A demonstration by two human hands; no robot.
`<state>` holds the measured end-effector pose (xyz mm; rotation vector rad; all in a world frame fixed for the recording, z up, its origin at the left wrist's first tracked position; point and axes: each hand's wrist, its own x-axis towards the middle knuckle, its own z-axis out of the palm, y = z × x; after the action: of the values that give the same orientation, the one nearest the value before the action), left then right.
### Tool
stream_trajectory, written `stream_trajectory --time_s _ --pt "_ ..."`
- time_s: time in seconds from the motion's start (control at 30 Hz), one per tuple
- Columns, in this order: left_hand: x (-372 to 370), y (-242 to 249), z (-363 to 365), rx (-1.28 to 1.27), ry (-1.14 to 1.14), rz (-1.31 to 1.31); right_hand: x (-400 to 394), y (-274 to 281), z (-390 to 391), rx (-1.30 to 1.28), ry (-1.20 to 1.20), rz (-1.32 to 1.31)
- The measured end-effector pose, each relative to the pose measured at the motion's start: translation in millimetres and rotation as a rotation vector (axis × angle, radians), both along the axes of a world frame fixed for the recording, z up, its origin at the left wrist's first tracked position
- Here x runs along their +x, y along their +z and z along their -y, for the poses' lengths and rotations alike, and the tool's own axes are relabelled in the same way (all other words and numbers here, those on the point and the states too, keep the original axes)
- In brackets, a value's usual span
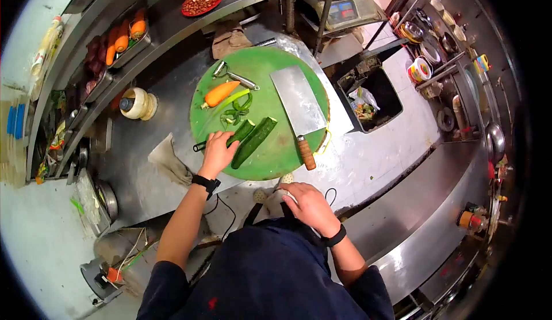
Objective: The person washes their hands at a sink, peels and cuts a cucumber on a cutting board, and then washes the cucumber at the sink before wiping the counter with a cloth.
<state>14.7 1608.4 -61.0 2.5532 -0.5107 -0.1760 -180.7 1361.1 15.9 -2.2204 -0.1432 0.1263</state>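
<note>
A round green cutting board (pixel 266 156) lies on the steel counter. My left hand (pixel 217 152) rests at the board's near left edge, its fingers on the end of a shorter cucumber piece (pixel 243 130). A black-handled tool (pixel 199 146) sticks out beside it. Right of that lies a longer cucumber piece (pixel 254 143). Farther back are a carrot (pixel 221 94), green peppers (pixel 237 112) and a metal peeler (pixel 244 81). The cleaver (pixel 298 102) lies flat on the right. Off the board, near its front edge, my right hand (pixel 310 205) is empty with fingers apart.
A cloth (pixel 171 160) and a wooden pot (pixel 139 104) are on the counter at left. Shelves hold a tray of carrots (pixel 122 36) and a red plate of nuts (pixel 202 2). A black bin (pixel 376 98) stands at right, below a scale (pixel 344 13).
</note>
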Motion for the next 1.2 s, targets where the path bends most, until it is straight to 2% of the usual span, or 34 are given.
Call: stream_trajectory --time_s 0.13,0.27,0.4,0.47,0.53,0.63,0.7,0.8,0.87,0.9,1.0,1.1,1.2 --pt "-10.0 12.3 -4.5 -0.031 0.008 0.057 5.3 4.3 1.6 -0.019 0.049 0.025" --pt "-46.8 55.0 -17.3 -0.102 0.012 0.149 -6.3 11.0 0.3 -0.035 0.134 -0.034" --pt "-117.0 78.1 -65.9 -0.153 -0.228 -0.119 -38.9 4.9 5.0 -0.010 0.333 -0.182" --pt "-150.3 73.0 -97.4 -0.140 -0.417 -0.264 -60.5 1.3 4.0 0.021 0.400 -0.200" --pt "-179.2 71.2 -113.9 -0.169 -0.577 -0.302 -68.8 1.9 0.9 0.080 0.515 -0.241" --pt "-205.5 72.4 -116.4 -0.188 -0.634 -0.358 -74.5 4.9 -9.0 0.038 0.547 -0.209" --pt "-205.6 70.9 -123.1 -0.166 -0.635 -0.381 -68.5 11.4 -18.2 0.019 0.561 -0.177" --pt "-203.7 50.2 -135.6 -0.264 -0.642 -0.359 -64.3 2.7 -37.6 -0.059 0.493 -0.106" --pt "-207.1 39.1 -144.8 -0.236 -0.575 -0.554 -60.8 -12.5 -50.3 0.019 0.579 -0.018" --pt "-209.2 33.2 -146.9 -0.241 -0.571 -0.533 -58.5 -15.1 -51.8 0.005 0.587 -0.003" --pt "-222.0 14.8 -156.8 -0.065 -0.628 -0.503 -53.7 -12.2 -56.5 -0.034 0.677 -0.164" --pt "-222.0 6.8 -158.3 -0.125 -0.652 -0.449 -56.9 0.0 -59.0 -0.036 0.665 -0.201" --pt "-220.2 5.7 -154.6 -0.191 -0.674 -0.393 -71.6 -11.2 -60.4 -0.016 0.634 -0.181"
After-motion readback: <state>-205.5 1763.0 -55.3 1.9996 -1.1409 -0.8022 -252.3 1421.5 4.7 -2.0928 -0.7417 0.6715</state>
